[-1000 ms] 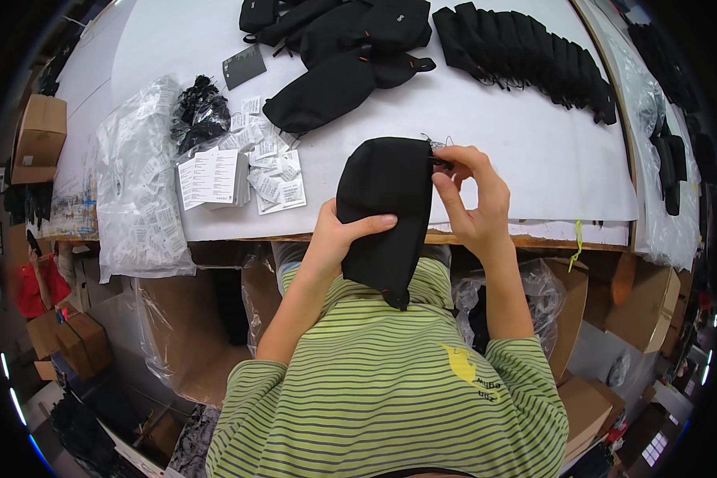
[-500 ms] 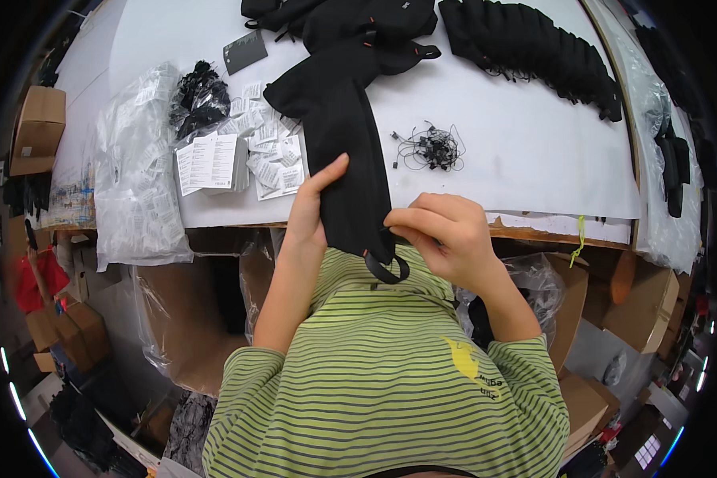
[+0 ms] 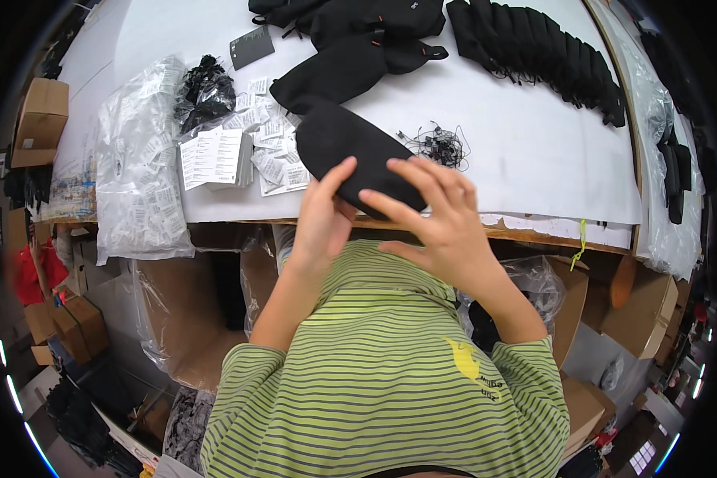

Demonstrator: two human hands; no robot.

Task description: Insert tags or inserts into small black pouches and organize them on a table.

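Note:
A black fabric piece [image 3: 354, 151], flat with a rounded far end, lies slantwise over the table's front edge. At its near left side my left hand [image 3: 323, 227] grips it, thumb on top and the other fingers partly hidden. My right hand [image 3: 450, 227] is over its near right end, with fingers spread and fingertips at the cloth. The loop on the piece is out of sight. Just beyond it lie more black fabric pieces [image 3: 327, 76], with loop tabs and small orange marks. A tangle of thin black cords [image 3: 438, 147] sits to the right of the piece.
On the left are a stack of white printed tags [image 3: 211, 159], loose white packets [image 3: 275, 135], a bag of black cords [image 3: 203, 95] and a large clear plastic bag [image 3: 139, 159]. A row of black fabric pieces [image 3: 534, 44] lies far right. Cardboard boxes [image 3: 191, 319] stand below the table.
The black piece has turned from nearly upright to slanting, and its loop no longer shows. My right hand has gone from a pinch near the loop to spread fingers over the cloth.

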